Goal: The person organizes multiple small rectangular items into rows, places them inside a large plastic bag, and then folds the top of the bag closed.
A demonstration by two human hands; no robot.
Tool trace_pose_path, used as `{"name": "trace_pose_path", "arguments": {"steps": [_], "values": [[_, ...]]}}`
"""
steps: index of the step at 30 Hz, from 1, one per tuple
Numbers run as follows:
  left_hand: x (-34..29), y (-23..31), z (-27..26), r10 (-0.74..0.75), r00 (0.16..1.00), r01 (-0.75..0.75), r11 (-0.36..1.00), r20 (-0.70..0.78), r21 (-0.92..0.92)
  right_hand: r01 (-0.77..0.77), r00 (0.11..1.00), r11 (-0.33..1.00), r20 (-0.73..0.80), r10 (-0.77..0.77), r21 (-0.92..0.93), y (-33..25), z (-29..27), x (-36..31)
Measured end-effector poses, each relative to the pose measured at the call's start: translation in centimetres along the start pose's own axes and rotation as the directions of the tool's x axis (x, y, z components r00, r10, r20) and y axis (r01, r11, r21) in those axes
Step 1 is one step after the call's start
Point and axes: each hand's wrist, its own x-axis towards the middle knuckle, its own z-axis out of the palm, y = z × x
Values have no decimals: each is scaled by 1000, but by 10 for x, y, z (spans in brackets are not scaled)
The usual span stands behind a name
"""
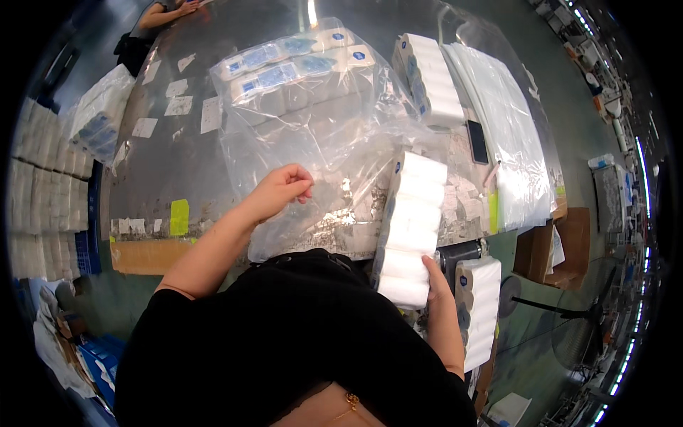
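My right hand grips the near end of a long wrapped pack of white toilet rolls, its thumb on the top. The pack slants over the table's front edge with its far end at the mouth of a large clear plastic bag. Inside the bag's far part lie toilet roll packs with blue-printed sides. Above the bag's near left part is my left hand, its fingers curled together. Whether bag film is pinched in them, I cannot make out.
Another roll pack and a phone lie beside a stack of flat plastic bags on the right. One more pack stands below the table edge, near a fan. A person's arm shows at far left.
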Motion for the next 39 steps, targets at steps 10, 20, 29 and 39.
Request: {"name": "trace_pose_path", "arguments": {"steps": [10, 20, 29, 39], "values": [[-23, 73, 2, 58, 998, -56, 996, -17, 70, -132, 976, 948, 204, 74, 290, -41, 13, -67], [-76, 117, 47, 320, 787, -552, 747, 527, 370, -303, 855, 915, 499, 138, 265, -17, 80, 26], [-112, 121, 25, 252, 766, -483, 832, 591, 272, -208, 763, 959, 646, 37, 190, -18, 219, 112], [-93, 87, 33, 180, 938, -291, 875, 298, 386, 478, 592, -554, 716, -370, -682, -45, 251, 172]]}}
